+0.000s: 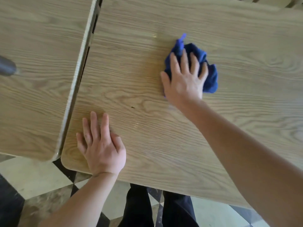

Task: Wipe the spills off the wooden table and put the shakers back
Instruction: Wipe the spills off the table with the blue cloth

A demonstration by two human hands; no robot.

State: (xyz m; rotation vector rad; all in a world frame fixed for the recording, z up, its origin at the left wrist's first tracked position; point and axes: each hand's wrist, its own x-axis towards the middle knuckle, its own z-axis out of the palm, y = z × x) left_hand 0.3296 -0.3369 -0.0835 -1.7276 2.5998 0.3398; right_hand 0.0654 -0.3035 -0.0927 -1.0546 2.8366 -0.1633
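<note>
A crumpled blue cloth [211, 76] lies on the wooden table [147, 79], right of its middle. My right hand [185, 77] presses flat on top of the cloth, fingers spread over it. My left hand [101, 145] rests palm down on the table near its front left corner, fingers apart, holding nothing. A small dark speck [133, 107] marks the wood between the two hands. No shakers are visible.
A second wooden table [37, 79] stands to the left, across a narrow gap [85, 63]. A blurred dark object [6, 66] sits at its left edge. Below the front edge I see a tiled floor [41, 177] and my dark trousers [157, 208].
</note>
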